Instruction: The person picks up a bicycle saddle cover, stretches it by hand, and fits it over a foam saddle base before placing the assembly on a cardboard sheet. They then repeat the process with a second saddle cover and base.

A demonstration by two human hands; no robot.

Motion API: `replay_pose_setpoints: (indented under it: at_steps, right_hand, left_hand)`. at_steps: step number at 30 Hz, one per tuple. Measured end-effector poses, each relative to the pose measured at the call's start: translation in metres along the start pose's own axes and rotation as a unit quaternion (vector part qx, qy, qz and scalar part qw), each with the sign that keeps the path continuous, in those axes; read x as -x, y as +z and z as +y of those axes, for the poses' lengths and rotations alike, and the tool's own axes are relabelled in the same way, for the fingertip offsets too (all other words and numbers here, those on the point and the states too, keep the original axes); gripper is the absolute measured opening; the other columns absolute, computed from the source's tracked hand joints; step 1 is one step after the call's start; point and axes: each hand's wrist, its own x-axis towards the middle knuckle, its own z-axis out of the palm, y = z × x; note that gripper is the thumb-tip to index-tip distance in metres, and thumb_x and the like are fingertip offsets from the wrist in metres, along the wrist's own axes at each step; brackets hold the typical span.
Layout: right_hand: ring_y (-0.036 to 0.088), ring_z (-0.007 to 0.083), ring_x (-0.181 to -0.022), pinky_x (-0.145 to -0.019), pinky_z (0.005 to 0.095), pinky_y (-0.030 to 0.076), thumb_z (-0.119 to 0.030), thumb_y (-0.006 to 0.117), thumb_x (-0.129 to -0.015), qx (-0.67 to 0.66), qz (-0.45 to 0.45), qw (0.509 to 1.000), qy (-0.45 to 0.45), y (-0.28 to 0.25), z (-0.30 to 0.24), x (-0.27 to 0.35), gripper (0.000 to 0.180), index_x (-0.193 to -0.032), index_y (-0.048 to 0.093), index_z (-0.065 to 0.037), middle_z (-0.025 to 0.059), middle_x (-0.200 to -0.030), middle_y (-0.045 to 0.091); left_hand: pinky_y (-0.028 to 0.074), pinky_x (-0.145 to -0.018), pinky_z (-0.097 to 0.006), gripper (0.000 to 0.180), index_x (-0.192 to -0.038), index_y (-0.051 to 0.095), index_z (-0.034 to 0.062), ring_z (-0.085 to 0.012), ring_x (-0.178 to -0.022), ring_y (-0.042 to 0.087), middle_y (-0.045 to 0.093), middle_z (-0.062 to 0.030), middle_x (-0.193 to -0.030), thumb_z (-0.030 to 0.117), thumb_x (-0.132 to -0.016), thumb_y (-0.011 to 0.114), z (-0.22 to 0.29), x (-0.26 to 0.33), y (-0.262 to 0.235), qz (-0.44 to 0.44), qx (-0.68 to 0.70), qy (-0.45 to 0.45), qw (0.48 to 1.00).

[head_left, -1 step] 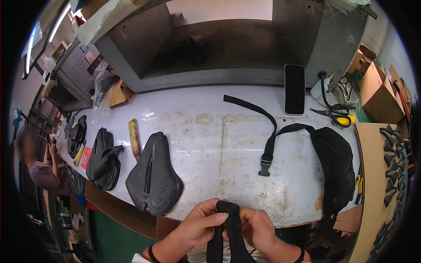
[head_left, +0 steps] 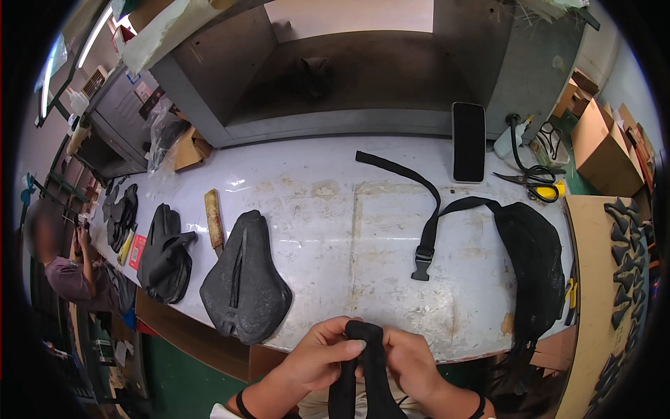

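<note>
Stained and pale, the worktable (head_left: 314, 241) stretches wide. At its near edge, the left hand (head_left: 317, 357) pinches a folded black strip (head_left: 374, 363); the right hand (head_left: 413, 359) curls against it (pinching or not, I cannot tell). Left on the table lies a black saddle (head_left: 257, 283), right a black bag (head_left: 534, 258); behind the table's far edge stands a grey cabinet (head_left: 335, 124).

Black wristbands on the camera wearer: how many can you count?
2: the left wristband sits on the wrist of the left hand; the right wristband, that of the right hand. More could be hidden.
</note>
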Motion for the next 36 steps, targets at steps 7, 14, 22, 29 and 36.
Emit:
replay_pose_setpoints:
  at_steps: [7,14,22,29,36]
  right_hand:
    - [0.064,0.0148,-0.077,-0.068,0.0246,0.05,0.001,0.071,-0.082,0.339,0.076,0.918,-0.193,0.01,-0.01,0.0,0.018,-0.098,0.066,0.007,0.0109,-0.09,0.064]
    - [0.061,0.015,-0.082,-0.073,0.026,0.048,0.002,0.071,-0.08,0.215,0.085,0.97,-0.071,0.003,-0.008,0.01,0.016,-0.094,0.067,0.008,0.013,-0.092,0.065]
    - [0.065,0.0173,-0.074,-0.069,0.0281,0.052,-0.004,0.069,-0.084,-0.076,0.011,0.997,0.032,0.007,-0.004,0.003,0.009,-0.089,0.064,0.003,0.0076,-0.083,0.068]
    - [0.065,0.017,-0.076,-0.071,0.0286,0.052,-0.005,0.066,-0.087,-0.055,0.073,0.995,-0.044,0.0,0.003,-0.003,0.016,-0.101,0.061,0.002,0.0089,-0.092,0.067]
    - [0.064,0.0139,-0.076,-0.068,0.0255,0.052,-0.004,0.065,-0.088,-0.103,0.076,0.992,-0.017,0.025,-0.01,-0.004,0.015,-0.101,0.061,0.001,0.008,-0.091,0.067]
  left_hand:
    - [0.054,-0.063,-0.033,0.017,-0.101,0.055,0.0016,-0.0167,-0.081,0.061,0.059,-0.0087,-0.097,0.017,-0.096,0.055,0.0,0.001,-0.006,-0.044,-0.098,0.092,0.99]
    - [0.037,-0.061,-0.025,0.02,-0.084,0.054,0.0009,-0.0099,-0.069,0.048,0.051,-0.0034,-0.075,0.014,-0.098,0.049,0.016,0.017,0.02,0.005,-0.565,0.297,0.77]
    - [0.035,-0.054,-0.028,0.027,-0.077,0.05,0.0014,-0.0126,-0.058,0.039,0.045,-0.004,-0.066,0.018,-0.099,0.05,-0.005,-0.001,0.018,0.001,-0.485,0.461,0.743]
    - [0.034,-0.055,-0.027,0.033,-0.073,0.046,0.0019,-0.0084,-0.062,0.038,0.041,-0.0018,-0.065,0.021,-0.1,0.049,0.023,0.016,0.016,-0.072,-0.506,0.253,0.821]
    - [0.034,-0.057,-0.025,0.036,-0.073,0.046,0.0029,-0.0046,-0.065,0.037,0.039,0.0039,-0.066,0.025,-0.101,0.048,0.015,0.01,0.007,-0.111,-0.392,0.221,0.886]
